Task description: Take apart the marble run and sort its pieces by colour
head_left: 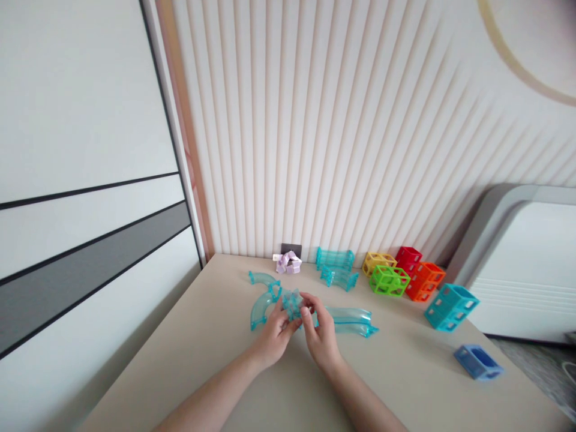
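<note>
Between my two hands is a small cluster of clear teal plastic pieces (pixel 292 303), spiky in outline; its exact kind is too small to make out. My left hand (pixel 278 327) closes on its left and lower side. From the right, my right hand (pixel 320 327) pinches it with thumb and fingers. Just behind and left lie curved clear teal track pieces (pixel 261 309), partly hidden by the left hand. Beside the right hand rests a longer clear teal track piece (pixel 353 321).
Against the ribbed wall stand a lilac object (pixel 288 263) and more teal track pieces (pixel 335 259). To the right are yellow, red, green and orange frame blocks (pixel 389 280), a teal block (pixel 451 307) and a blue block (pixel 477 362) near the table's right edge.
</note>
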A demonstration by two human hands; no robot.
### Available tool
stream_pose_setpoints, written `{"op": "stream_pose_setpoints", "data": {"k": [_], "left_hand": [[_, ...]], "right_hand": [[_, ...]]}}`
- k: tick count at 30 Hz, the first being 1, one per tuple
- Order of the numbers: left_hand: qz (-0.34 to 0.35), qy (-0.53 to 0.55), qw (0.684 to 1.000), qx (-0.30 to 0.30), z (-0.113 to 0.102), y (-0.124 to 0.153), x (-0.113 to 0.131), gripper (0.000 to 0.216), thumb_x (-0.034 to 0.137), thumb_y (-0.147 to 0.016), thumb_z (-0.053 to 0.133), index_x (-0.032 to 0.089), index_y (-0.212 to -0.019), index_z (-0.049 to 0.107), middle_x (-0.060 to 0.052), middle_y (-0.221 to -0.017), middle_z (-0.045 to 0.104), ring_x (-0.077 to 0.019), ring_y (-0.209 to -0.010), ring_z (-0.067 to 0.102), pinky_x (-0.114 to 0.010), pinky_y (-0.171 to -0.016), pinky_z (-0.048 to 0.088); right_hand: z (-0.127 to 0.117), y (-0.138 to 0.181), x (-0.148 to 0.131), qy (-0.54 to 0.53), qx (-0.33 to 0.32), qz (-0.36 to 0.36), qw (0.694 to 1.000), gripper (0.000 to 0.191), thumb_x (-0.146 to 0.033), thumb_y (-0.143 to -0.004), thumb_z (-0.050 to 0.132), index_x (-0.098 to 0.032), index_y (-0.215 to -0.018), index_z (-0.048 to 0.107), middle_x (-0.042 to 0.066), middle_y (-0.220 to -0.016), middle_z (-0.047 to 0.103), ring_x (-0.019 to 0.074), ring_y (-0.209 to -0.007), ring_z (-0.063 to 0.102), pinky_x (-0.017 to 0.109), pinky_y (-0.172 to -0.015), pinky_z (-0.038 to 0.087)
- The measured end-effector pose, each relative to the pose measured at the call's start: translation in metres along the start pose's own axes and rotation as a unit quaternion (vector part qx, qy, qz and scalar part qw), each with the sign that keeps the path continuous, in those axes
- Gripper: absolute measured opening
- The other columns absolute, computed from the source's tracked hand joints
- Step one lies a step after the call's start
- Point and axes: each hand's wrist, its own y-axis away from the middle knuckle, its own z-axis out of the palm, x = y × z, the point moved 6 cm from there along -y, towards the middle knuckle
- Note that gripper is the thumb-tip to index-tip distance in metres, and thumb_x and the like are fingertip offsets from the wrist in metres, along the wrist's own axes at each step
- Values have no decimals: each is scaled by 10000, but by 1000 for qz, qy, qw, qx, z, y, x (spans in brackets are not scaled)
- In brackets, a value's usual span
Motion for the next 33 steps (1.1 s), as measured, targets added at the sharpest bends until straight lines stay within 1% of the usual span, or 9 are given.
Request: {"op": "stream_pose_setpoints", "data": {"k": [6, 10, 13, 18, 20, 24, 28, 31, 33], "left_hand": [[5, 17, 1000, -1, 2, 1, -2, 357, 473, -969, 564, 302, -1252, 699, -81, -1390, 614, -273, -1327, 523, -471, -1171, 379], [-18, 63, 998, -7, 4, 3, -3, 391, 503, -956, 575, 271, -1243, 703, -104, -1331, 642, -275, -1267, 567, -406, -1057, 500], [-16, 76, 997, 7, 3, 4, 0, 382, 501, -932, 617, 268, -1217, 717, -98, -1347, 634, -280, -1285, 555, -420, -1099, 467], [-36, 85, 996, 18, 3, 4, -10, 393, 511, -929, 611, 282, -1234, 706, -82, -1496, 526, -311, -1337, 506, -458, -1024, 536], [-29, 78, 996, 22, 2, 4, -13, 381, 498, -939, 602, 283, -1236, 703, -78, -1508, 515, -309, -1359, 490, -467, -1050, 516], [-20, 59, 998, 28, 1, 3, -15, 387, 456, -940, 624, 291, -1288, 666, -78, -1473, 559, -284, -1399, 465, -484, -1179, 366], [-27, 45, 998, 30, -1, 4, -20, 404, 450, -932, 635, 284, -1300, 656, -83, -1520, 517, -287, -1445, 412, -501, -1222, 274], [-15, 24, 999, 24, -2, 5, -19, 400, 443, -918, 650, 276, -1281, 669, -89, -1486, 553, -291, -1434, 426, -503, -1223, 263], [-8, 20, 1000, 21, -2, 4, -16, 389, 435, -918, 645, 265, -1266, 675, -97, -1418, 611, -289, -1377, 490, -494, -1197, 314]], "right_hand": [[2, 3, 6, -32, 14, 41, 999, 267, -355, -995, 554, -186, -1143, 698, 88, -1018, 768, 204, -875, 715, 299, -767, 585], [-3, 3, -5, -23, 22, -19, 999, 217, -272, -1005, 528, -229, -1124, 704, 74, -993, 750, 206, -899, 708, 325, -789, 572], [-7, 1, -13, -14, 31, -63, 997, 204, -209, -998, 522, -247, -1097, 696, 60, -939, 728, 198, -860, 690, 328, -761, 557], [-10, -1, -15, 5, 59, -66, 996, 208, -164, -991, 518, -244, -1089, 683, 55, -893, 712, 198, -817, 681, 324, -720, 549], [-9, 0, -14, 8, 60, -67, 996, 213, -154, -989, 519, -248, -1095, 678, 54, -906, 712, 196, -825, 683, 320, -725, 549], [-5, 4, -16, 15, 53, -94, 994, 203, -145, -975, 539, -255, -1094, 662, 49, -915, 717, 199, -840, 687, 329, -750, 552], [-3, 7, -15, 19, 50, -97, 994, 183, -162, -973, 549, -255, -1094, 650, 49, -916, 723, 201, -840, 691, 337, -758, 554], [-2, 6, -14, 17, 45, -91, 995, 177, -172, -975, 553, -259, -1094, 651, 49, -940, 731, 206, -861, 697, 345, -776, 554], [-1, 5, -14, 15, 36, -87, 995, 184, -167, -973, 558, -265, -1099, 650, 49, -969, 736, 211, -895, 699, 355, -803, 550]]}}
